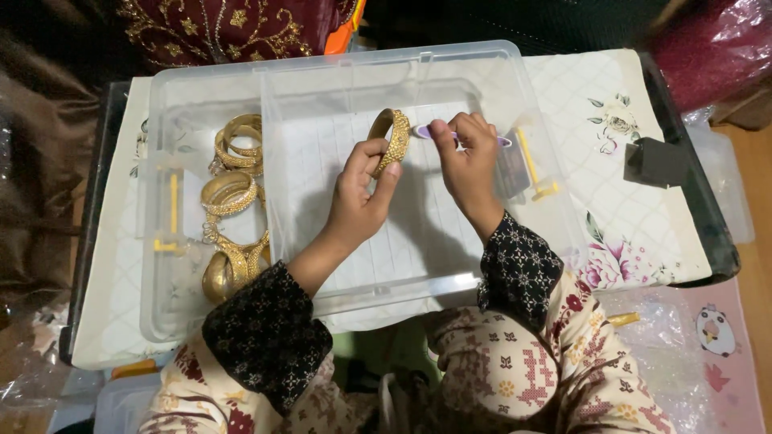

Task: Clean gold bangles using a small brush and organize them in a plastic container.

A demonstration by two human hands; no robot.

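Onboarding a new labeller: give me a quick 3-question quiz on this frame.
1. True or false: the left hand pinches a gold bangle over the clear plastic lid.
2. What does the right hand hold? A) scissors B) a slim purple tool C) a black block
3. Where do the other gold bangles lie?

Key: 1 true. 2 B. 3 In the clear box, left of the lid, beside the left forearm.

A dark-framed table (698,201) bears a white floral cloth (611,161), clear plastic boxes (209,88) and a black block (655,161).
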